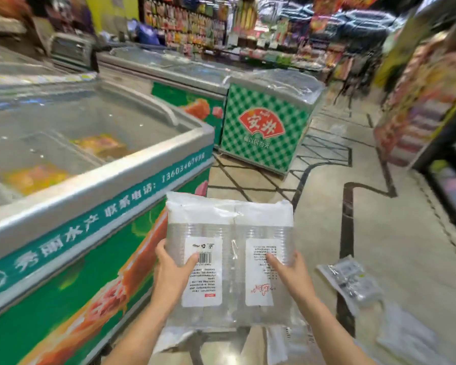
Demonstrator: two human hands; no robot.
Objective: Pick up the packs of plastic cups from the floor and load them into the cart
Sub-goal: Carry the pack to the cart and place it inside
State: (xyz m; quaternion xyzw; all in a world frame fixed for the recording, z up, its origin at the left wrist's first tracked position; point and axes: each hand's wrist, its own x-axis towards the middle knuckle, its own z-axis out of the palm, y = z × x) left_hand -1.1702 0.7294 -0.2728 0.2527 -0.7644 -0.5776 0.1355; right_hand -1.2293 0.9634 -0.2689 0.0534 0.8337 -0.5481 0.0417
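Nearest, two bare forearms reach forward from the bottom edge. The left hand (172,270) grips the left side of the packs of plastic cups (228,262), thumb curled over the front beside a barcode label and the fingers wrapped round the back edge. The right hand (291,272) grips the right side the same way, thumb pressed on the second white label. The two clear packs sit side by side, touching, lifted off the floor and tilted with their sealed white tops pointing away from the person. Just below them something pale and partly see-through shows at the bottom edge; it may be more wrapped goods, but the view is too blurred to tell.

To the near right, another clear pack (350,281) lies flat on the floor tiles (395,233), and a further pale wrapper (406,335) lies nearer still along the right.

On the left a chest freezer (95,185) with a sliding glass top and green front runs away from the person. Farther off stands a green checked freezer (263,130) with a red fan logo. Shelves of goods (419,111) line the right side, and more stocked shelves fill the far end.
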